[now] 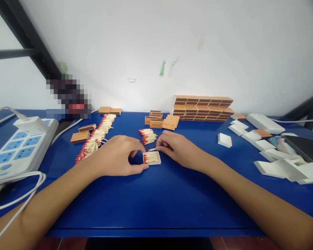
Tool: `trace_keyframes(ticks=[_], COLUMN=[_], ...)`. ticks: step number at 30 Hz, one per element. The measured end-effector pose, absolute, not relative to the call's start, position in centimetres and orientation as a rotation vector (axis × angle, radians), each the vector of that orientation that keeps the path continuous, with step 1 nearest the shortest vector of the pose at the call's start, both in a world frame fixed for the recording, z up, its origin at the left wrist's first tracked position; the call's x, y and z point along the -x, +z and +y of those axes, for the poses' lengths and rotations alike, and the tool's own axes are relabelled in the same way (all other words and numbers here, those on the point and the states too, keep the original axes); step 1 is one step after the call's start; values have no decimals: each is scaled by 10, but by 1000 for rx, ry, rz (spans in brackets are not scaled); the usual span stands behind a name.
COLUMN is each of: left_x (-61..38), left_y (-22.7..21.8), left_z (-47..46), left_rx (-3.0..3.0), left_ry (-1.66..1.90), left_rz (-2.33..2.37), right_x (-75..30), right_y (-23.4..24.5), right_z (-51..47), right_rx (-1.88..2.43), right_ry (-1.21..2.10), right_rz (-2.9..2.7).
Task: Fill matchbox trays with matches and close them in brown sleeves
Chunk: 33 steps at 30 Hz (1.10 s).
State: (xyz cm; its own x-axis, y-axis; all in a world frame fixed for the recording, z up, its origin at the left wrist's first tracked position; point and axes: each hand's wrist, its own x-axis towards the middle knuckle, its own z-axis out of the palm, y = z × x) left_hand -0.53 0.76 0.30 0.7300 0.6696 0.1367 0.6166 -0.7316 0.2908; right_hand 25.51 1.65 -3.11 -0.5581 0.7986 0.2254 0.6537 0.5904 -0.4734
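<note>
A small white matchbox tray (pixel 159 160) lies on the blue table with red-tipped matches inside, heads to the left. The thumb and fingers of my left hand (pixel 120 156) grip its left end. Just above the tray's far edge, my right hand (pixel 178 149) pinches a match (pixel 151 150) between thumb and fingertips, its red head pointing left. Right behind the tray is a small pile of matches (pixel 148 136). Beyond my left hand stretches a long row of matches (pixel 101 132), partly covered by that hand.
Stacked matchboxes (pixel 202 108) stand against the wall, with smaller groups of boxes (pixel 156 123) beside them. White trays (pixel 273 156) and a phone (pixel 304 146) occupy the right. At left sit a power strip (pixel 18 152) and loose white cables (pixel 28 198).
</note>
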Motion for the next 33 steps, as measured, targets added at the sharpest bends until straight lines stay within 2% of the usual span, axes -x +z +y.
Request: trace_keyframes(ticks=[6, 12, 20, 33], left_x=[5, 5, 5, 6], left_y=[3, 2, 3, 2], left_z=[7, 8, 7, 7], left_rx=[-2705, -2701, -2709, -2700], left_ry=[367, 376, 366, 345], left_rz=[1038, 1020, 1003, 1012], right_x=[-255, -245, -251, -248], right_y=[-19, -9, -29, -31], right_z=[7, -6, 14, 15], right_rx=[1120, 1100, 1137, 1146], right_ry=[430, 617, 423, 379], right_rz=[-2376, -2420, -2407, -2385])
